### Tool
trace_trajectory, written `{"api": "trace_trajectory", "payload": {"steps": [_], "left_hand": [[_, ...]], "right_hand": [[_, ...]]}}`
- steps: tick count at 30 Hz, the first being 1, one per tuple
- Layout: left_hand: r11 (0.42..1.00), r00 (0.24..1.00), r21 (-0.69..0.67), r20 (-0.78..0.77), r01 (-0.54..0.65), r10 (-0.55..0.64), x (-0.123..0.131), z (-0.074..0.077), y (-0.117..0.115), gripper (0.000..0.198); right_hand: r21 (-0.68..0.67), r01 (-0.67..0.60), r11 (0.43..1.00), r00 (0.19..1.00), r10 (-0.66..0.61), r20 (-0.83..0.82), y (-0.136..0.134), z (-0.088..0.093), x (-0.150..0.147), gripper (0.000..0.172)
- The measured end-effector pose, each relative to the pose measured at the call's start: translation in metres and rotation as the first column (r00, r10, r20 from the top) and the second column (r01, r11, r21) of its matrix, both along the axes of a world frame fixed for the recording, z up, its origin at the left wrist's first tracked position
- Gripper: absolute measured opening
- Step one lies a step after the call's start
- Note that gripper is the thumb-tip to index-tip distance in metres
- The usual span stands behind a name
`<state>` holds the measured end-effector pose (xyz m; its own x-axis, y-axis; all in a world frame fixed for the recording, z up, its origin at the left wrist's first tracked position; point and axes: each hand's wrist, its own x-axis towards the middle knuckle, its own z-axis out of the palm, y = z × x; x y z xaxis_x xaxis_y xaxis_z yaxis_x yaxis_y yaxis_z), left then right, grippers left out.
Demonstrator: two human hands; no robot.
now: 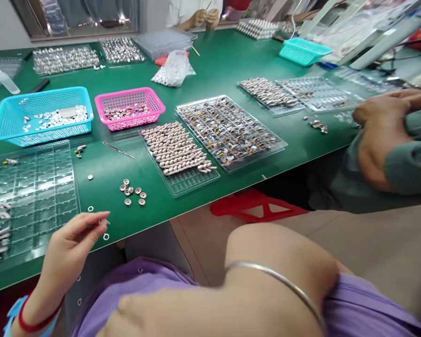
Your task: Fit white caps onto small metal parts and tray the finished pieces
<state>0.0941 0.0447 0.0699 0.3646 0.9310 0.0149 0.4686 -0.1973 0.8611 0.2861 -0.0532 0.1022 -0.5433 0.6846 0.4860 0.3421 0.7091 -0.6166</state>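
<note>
My left hand (71,241) hovers over the front edge of the green table, thumb and index finger pinched on a small whitish piece (105,222) whose exact kind I cannot make out. A white ring (106,237) lies just below those fingertips, and another white ring (91,208) lies above them. Several small round metal cups (128,191) are scattered to the right. My right hand (175,309) is large and blurred, close to the camera over my lap; its fingers are mostly hidden. A clear compartment tray (52,182), partly filled with small earpiece-like parts, lies beside my left hand.
Tweezers (119,150) lie below a pink basket (129,91) and a blue basket (43,96). A tray of packed beige parts (177,150) and a filled clear tray (231,133) lie to the right. A co-worker's arms (382,135) rest at the right; a red stool (252,206) stands below.
</note>
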Motion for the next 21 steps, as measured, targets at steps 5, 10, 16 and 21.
{"api": "trace_trajectory", "payload": {"steps": [5, 10, 16, 21], "left_hand": [[0.996, 0.991, -0.051, 0.112, -0.07, 0.076, -0.006, -0.009, -0.038, 0.014], [0.994, 0.985, -0.042, 0.138, -0.1, 0.104, -0.004, -0.014, -0.056, 0.014], [0.996, 0.995, 0.083, 0.095, -0.033, 0.025, -0.005, -0.017, -0.057, 0.012], [0.985, 0.999, 0.172, 0.04, 0.012, -0.019, -0.007, -0.021, -0.056, 0.013]], "right_hand": [[-0.262, 0.064, 0.963, 0.988, -0.099, -0.122, 0.034, -0.016, 0.01, 0.011], [-0.643, 0.053, 0.764, 0.918, -0.29, -0.269, 0.031, -0.036, 0.001, 0.005], [-0.694, 0.07, 0.717, 0.927, -0.304, -0.221, 0.03, -0.034, -0.002, 0.006], [-0.678, 0.087, 0.73, 0.937, -0.291, -0.193, 0.033, -0.036, -0.001, 0.006]]}}
